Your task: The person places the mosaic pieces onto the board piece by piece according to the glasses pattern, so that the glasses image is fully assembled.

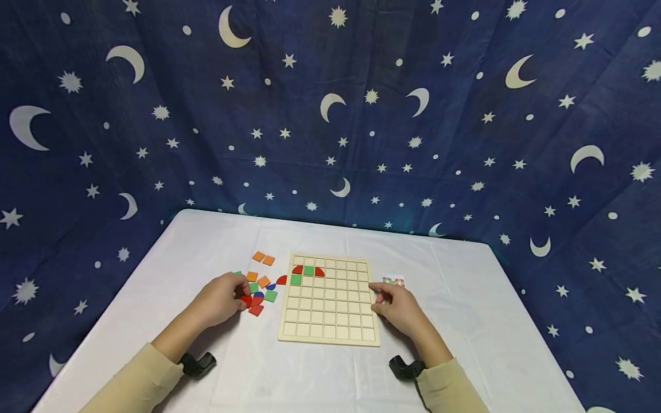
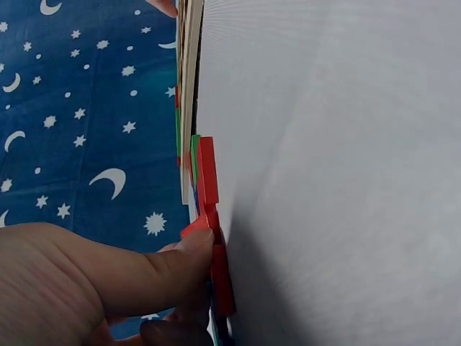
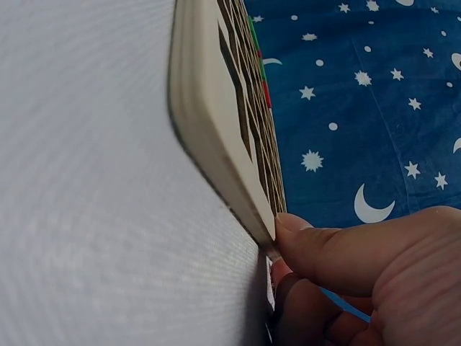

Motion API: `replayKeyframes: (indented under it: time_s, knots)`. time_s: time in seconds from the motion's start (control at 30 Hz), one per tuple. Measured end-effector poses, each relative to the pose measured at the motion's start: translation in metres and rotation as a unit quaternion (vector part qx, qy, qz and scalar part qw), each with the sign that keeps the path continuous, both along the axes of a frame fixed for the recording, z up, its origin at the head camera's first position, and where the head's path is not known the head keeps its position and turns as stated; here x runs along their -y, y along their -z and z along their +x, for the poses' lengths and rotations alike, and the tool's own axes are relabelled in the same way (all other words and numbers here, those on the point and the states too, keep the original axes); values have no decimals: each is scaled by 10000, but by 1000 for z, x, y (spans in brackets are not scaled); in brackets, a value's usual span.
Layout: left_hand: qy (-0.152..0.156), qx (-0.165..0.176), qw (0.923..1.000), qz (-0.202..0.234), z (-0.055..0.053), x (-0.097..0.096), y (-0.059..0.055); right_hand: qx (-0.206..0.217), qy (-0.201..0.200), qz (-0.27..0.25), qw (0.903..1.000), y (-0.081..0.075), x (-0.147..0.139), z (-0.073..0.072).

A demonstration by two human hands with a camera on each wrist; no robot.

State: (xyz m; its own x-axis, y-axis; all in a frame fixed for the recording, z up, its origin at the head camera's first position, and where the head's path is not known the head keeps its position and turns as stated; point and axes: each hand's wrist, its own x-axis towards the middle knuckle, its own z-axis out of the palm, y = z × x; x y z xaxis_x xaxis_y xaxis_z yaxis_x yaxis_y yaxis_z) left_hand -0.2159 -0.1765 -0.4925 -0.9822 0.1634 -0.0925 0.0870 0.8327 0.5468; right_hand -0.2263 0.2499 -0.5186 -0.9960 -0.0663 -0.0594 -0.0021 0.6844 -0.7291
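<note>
My left hand [image 1: 223, 296] is over the loose tiles left of the wooden grid board [image 1: 330, 339], its thumb and fingers pinching a red tile [image 2: 196, 226]. Other red tiles [image 2: 207, 169] lie right beside the fingertips. On the board's upper left rows sit a green square [image 1: 308, 270], another green square [image 1: 296, 280], and two red curved pieces, one of them a red quarter piece [image 1: 319, 272]. My right hand [image 1: 400, 308] holds the board's right edge, thumb nearer me and forefinger farther along it.
A small pattern card [image 1: 393, 279] lies right of the board, partly behind my right hand. Orange squares [image 1: 259, 257], a green square [image 1: 270, 296] and blue pieces [image 1: 271, 286] are scattered at left. A red curved piece [image 1: 281, 280] lies by the board's left edge.
</note>
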Motion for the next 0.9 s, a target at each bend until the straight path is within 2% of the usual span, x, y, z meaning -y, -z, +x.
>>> replayKeyframes:
  time_s: [0.2, 0.43, 0.6, 0.7, 0.9]
  knots:
    - [217, 59, 9997, 38, 0, 0, 2, -28, -16, 30, 10000, -1, 0, 1]
    - [147, 406, 9953, 867, -3, -2, -11, -53, -54, 55, 10000, 0, -2, 2]
    - [39, 546, 9889, 1384, -10, -18, -18, -45, -60, 64, 10000, -2, -2, 3]
    - [78, 572, 9852, 1611, -15, -31, -17, -22, -44, 57, 10000, -2, -2, 3]
    - [243, 432, 9833, 1750, -24, -55, -8, -46, -60, 7, 10000, -1, -1, 2]
